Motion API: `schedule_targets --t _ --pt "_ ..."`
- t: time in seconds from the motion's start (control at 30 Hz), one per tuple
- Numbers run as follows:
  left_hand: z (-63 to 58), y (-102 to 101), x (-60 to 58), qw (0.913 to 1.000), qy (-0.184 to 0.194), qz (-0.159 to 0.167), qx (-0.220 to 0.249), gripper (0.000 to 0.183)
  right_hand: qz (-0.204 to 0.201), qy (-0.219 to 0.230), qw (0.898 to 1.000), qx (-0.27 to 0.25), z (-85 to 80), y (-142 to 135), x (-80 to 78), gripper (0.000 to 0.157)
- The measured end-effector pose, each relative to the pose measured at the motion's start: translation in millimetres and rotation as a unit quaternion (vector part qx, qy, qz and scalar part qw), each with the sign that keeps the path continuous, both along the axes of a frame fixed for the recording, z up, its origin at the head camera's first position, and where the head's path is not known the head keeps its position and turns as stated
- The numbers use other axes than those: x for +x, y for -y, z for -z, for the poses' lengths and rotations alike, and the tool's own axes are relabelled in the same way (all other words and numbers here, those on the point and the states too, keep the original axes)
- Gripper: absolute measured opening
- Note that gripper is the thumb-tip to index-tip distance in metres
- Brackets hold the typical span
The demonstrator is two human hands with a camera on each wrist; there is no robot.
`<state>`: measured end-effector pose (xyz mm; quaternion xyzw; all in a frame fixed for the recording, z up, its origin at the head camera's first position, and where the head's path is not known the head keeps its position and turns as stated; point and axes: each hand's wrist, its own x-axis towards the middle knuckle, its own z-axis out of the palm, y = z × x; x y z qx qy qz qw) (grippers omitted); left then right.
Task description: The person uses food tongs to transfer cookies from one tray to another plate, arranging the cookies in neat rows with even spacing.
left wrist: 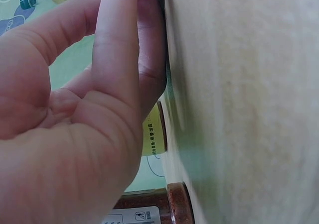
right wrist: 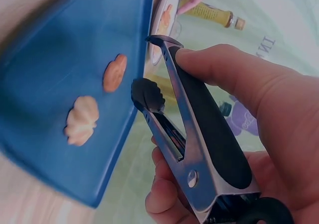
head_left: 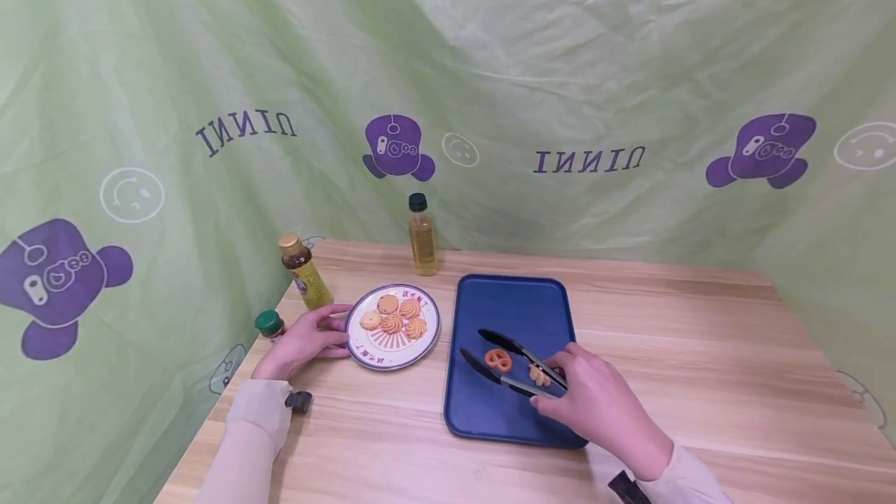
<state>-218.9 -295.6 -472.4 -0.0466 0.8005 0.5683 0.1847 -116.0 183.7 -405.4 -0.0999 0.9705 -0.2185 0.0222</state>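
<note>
My left hand (head_left: 308,339) holds the left rim of a white plate (head_left: 364,348), thumb and fingers right at its edge. Several round and swirled cookies (head_left: 392,323) lie on it. In the left wrist view the fingers hide the plate. My right hand (head_left: 595,403) grips metal tongs (right wrist: 192,139) with black tips and handle pads. The tongs' arms are spread above the blue tray (head_left: 511,302), with nothing pinched between the tips. A brown pretzel-shaped cookie (head_left: 498,360) lies on the tray between the arms as seen from above; a pale ridged cookie (head_left: 539,375) lies nearer the hand.
At the table's left side stand a yellow-labelled bottle (head_left: 308,278) and a green-capped jar (head_left: 269,323), both close to the left hand. An oil bottle (head_left: 423,239) is upright behind the plate. Green printed curtain (head_left: 490,45) surrounds the wooden table (head_left: 665,317).
</note>
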Motion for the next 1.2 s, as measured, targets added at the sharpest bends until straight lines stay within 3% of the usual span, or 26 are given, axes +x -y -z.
schedule_targets --t 0.53,1.2 --pt "-2.1 -1.7 2.3 1.0000 -0.004 0.003 0.000 0.073 0.022 0.049 0.998 0.017 4.9 -27.8 10.9 0.053" --pt "0.6 -2.3 0.9 1.0000 -0.006 0.002 0.004 0.072 0.006 0.011 1.000 0.024 6.4 -30.7 17.8 0.045"
